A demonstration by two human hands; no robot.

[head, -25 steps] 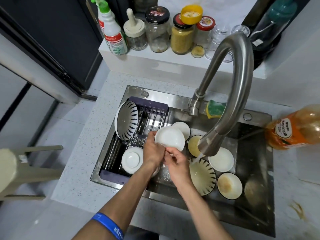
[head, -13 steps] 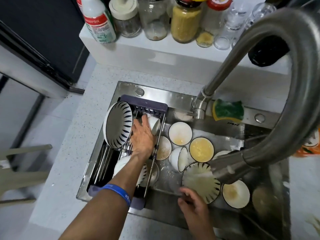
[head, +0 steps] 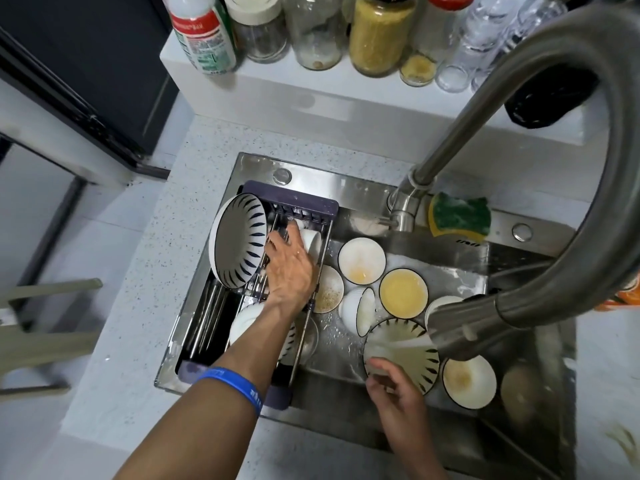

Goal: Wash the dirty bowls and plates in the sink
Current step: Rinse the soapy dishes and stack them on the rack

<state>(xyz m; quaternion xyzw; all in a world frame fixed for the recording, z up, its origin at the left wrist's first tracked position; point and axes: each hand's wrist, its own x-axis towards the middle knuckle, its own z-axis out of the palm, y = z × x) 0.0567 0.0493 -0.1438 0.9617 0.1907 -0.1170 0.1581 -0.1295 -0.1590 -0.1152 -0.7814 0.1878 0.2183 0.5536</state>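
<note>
My left hand reaches into the drying rack on the left of the steel sink and holds a small white bowl on its side there. A striped plate stands upright in the rack, and a white bowl lies under my forearm. My right hand grips the near rim of a striped plate under the running water. Several dirty bowls lie in the basin, among them one with yellow residue and one at the front right.
The curved steel faucet arches over the right of the sink, water running from its head. A green and yellow sponge lies on the back rim. Jars and bottles crowd the raised shelf behind. A stool stands at the left.
Both hands held the white bowl together a second ago. My left hand then carried it into the rack, and my right hand dropped to the striped plate's rim.
</note>
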